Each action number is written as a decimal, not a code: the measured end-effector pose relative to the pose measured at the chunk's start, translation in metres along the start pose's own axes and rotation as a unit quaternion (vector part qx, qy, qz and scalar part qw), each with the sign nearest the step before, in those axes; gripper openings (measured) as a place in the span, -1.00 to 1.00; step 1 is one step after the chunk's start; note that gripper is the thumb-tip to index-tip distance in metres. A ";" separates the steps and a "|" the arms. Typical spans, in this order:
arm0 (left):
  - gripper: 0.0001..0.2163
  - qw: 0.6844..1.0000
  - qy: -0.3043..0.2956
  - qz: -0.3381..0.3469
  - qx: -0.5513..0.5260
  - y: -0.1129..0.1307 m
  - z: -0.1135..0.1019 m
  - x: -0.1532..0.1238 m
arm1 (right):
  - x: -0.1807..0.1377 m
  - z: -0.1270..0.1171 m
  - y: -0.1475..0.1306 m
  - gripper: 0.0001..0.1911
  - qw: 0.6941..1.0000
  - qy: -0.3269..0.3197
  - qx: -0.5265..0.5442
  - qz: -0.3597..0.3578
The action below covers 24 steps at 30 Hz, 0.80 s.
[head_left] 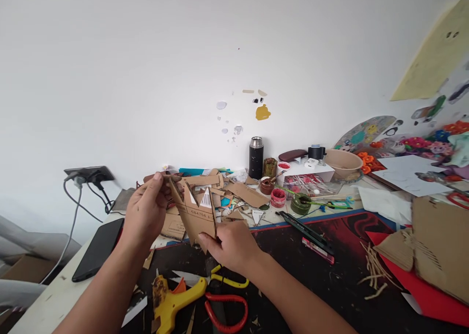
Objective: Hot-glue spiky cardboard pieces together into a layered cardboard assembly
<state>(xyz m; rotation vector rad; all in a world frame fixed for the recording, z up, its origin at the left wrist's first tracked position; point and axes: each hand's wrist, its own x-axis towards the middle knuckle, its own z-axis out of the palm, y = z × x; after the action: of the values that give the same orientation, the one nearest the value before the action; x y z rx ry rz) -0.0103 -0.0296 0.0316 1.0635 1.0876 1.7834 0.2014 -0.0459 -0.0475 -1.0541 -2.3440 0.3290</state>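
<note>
My right hand (pixel 231 245) is closed on the lower right edge of a folded piece of brown cardboard (pixel 196 219), thumb in front. Its top edge is cut in pointed teeth, and printed numbers and a barcode show on it. My left hand (pixel 146 208) is closed in a pinch at the upper left point of this cardboard; whether a separate small bit is between the fingertips, I cannot tell. Below the hands lie a yellow glue gun (pixel 174 300), scissors with yellow handles (pixel 230 279) and scissors with a red handle (pixel 244 314).
Cardboard scraps (pixel 249 194) are heaped behind the hands. A black flask (pixel 256 160), paint jars (pixel 300 204) and a beige bowl (pixel 342 162) stand along the wall. A green cutter (pixel 308 231) lies on the dark mat (pixel 293 285). At left is a phone (pixel 98 250).
</note>
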 end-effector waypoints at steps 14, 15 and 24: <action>-0.66 0.993 -0.035 -0.030 -0.106 -0.003 -0.007 0.011 | -0.002 0.004 0.003 -0.54 0.996 -0.004 0.092 0.015; -0.66 0.993 -0.031 -0.026 -0.108 -0.004 -0.007 0.011 | -0.002 0.005 0.003 -0.55 0.996 -0.003 0.091 0.015; -0.69 0.981 -0.024 -0.104 -0.165 -0.002 -0.007 0.013 | -0.001 0.003 0.004 -0.51 0.993 -0.004 0.112 0.028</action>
<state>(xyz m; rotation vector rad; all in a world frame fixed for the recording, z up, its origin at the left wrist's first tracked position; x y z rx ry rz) -0.0211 -0.0192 0.0307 0.7589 0.8062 1.6882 0.2023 -0.0439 -0.0520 -1.0116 -2.2251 0.6017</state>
